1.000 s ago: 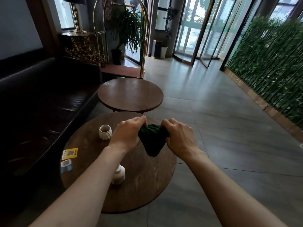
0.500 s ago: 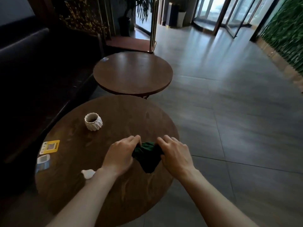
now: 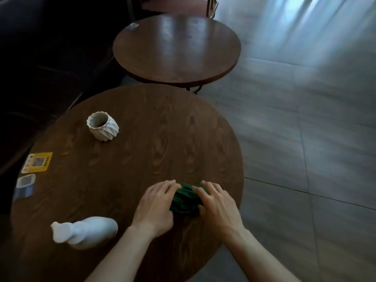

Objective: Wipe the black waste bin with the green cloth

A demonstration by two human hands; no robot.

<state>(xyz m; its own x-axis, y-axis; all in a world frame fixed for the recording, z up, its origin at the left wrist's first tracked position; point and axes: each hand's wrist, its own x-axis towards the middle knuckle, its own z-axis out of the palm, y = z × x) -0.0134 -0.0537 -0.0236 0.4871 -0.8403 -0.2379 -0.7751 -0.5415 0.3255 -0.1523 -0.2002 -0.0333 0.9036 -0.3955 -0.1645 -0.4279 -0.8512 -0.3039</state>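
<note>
Green cloth [image 3: 184, 198] (bunched) sits gripped between left hand [image 3: 156, 204] and right hand [image 3: 216, 206], fingers seemingly curled.

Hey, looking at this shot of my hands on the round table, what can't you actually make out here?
Head view only:
- Black waste bin: not in frame anywhere.
- Green cloth: bunched between the left hand and right hand, which cover its sides.
- Yellow card and blue card: print too small and blurred to read.
- Sofa: lost in shadow.
- Far table: its legs mostly hidden by the near table.
</note>
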